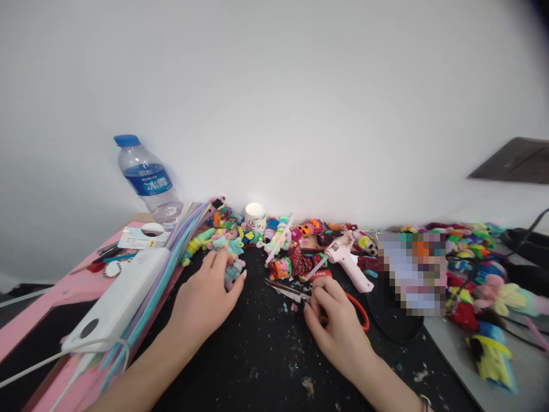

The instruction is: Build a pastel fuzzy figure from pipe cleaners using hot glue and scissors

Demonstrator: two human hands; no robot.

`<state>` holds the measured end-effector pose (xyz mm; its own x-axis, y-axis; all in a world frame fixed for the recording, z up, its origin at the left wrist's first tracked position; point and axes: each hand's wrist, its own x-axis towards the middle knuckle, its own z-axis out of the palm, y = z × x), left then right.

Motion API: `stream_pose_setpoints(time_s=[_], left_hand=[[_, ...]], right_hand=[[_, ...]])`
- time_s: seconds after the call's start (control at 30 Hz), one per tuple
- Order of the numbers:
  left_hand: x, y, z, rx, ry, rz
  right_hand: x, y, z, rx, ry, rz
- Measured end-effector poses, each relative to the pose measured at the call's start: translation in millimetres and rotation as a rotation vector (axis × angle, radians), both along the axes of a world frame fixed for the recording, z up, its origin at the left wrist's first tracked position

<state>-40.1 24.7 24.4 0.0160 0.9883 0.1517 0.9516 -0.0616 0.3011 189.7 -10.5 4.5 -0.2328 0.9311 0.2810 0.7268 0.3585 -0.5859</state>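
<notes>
My left hand (206, 300) is curled over a small pastel teal and pink pipe-cleaner figure (234, 270), whose lower part is hidden by the fingers. On the black mat (257, 360), my right hand (337, 329) has its fingers bent over the handles of a pair of scissors (291, 292). Their blades point left and lie slightly apart, and one orange handle loop shows beyond the knuckles. Behind the right hand rests a pale pink glue gun (349, 263) with a glue stick. Dark red tinsel figures (295, 264) lie between the two hands, farther back.
Bundled pastel pipe cleaners (171, 257) lie at left beside a white power bank (118, 300) with a cable. A water bottle (150, 183) and paper cup (255, 216) stand near the wall. A blurred-out panel (412, 274) and several fuzzy figures (493, 355) are at right.
</notes>
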Motion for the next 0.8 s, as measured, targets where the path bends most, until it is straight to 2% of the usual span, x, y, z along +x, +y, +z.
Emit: stream_pose_setpoints(time_s=[0.1, 0.27, 0.37, 0.47, 0.6, 0.7, 0.8], left_hand=[[-4.9, 3.0, 1.2, -0.101, 0.033, 0.043], [-9.2, 3.6, 1.2, -0.222, 0.072, 0.014], [-10.4, 1.4, 2.4, -0.247, 0.1, 0.011], [-12.4, -0.9, 2.0, -0.258, 0.137, 0.009], [-15.3, -1.5, -0.2, -0.287, 0.155, -0.002], [-16.5, 0.7, -0.2, -0.27, 0.105, -0.024], [-16.2, 3.8, 1.5, -0.229, -0.065, -0.001]], right_hand=[[2.4, 0.6, 2.9, 0.024, 0.05, -0.025], [9.9, 6.4, 6.8, 0.135, 0.08, -0.071], [22.6, 15.3, 4.7, 0.25, -0.015, -0.248], [40.1, 26.2, -0.4, 0.312, -0.224, -0.442], [59.7, 37.0, -9.5, 0.203, -0.421, -0.601], [67.8, 41.3, -13.9, 0.116, -0.371, -0.572], [70.8, 43.6, -12.3, 0.044, -0.255, -0.581]])
